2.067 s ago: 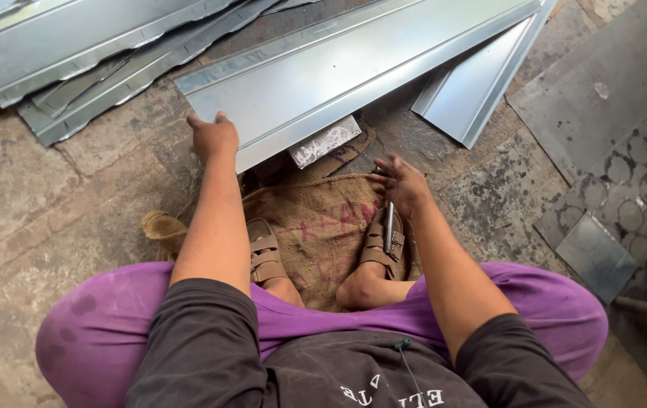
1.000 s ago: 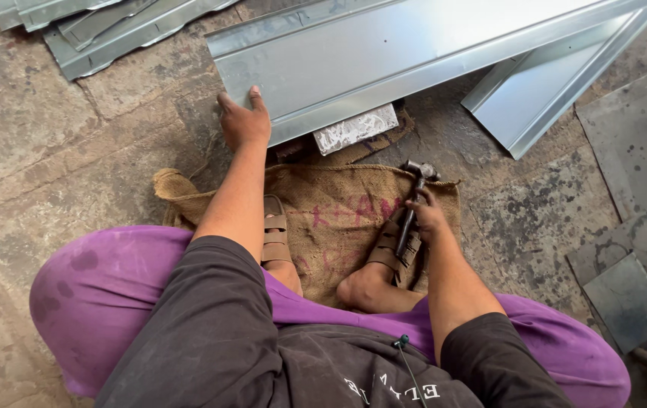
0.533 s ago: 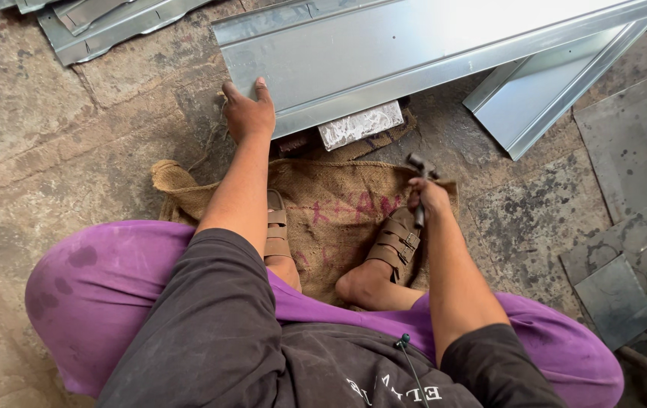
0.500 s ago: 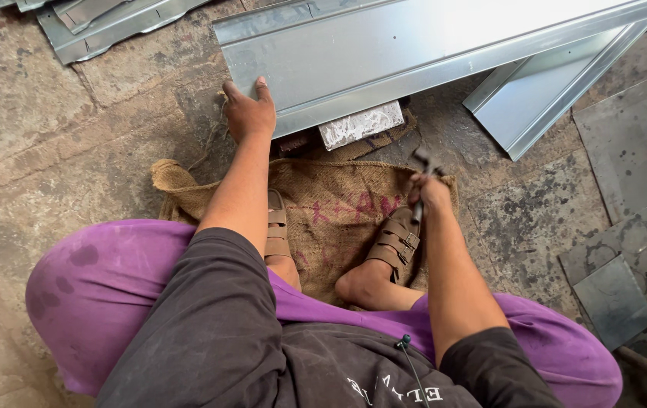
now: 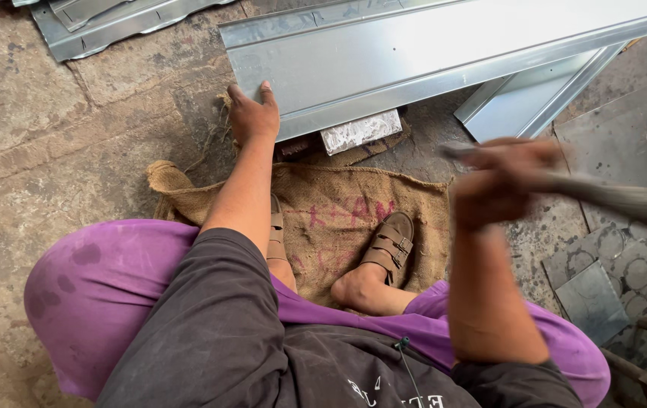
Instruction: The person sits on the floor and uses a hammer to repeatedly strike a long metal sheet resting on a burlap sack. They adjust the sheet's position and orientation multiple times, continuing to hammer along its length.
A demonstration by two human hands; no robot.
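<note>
I sit on a burlap sack (image 5: 338, 219) on a stone floor, in purple trousers and brown sandals. My left hand (image 5: 253, 115) rests with fingers spread on the near corner of a long bent sheet-metal panel (image 5: 429, 53). My right hand (image 5: 501, 181) is raised and blurred, closed around a long-handled tool (image 5: 625, 202) whose handle points right; the kind of tool cannot be told through the blur. A small whitish block (image 5: 359, 131) sits under the panel's front edge.
More bent metal panels lie at the top left (image 5: 104, 19) and at the right (image 5: 535, 102). Flat dark metal pieces (image 5: 591, 302) and a sheet with round cut-outs (image 5: 633, 261) lie at the lower right.
My right hand has lifted from the sack near my right foot up and to the right with the tool. My left hand stays on the panel's corner.
</note>
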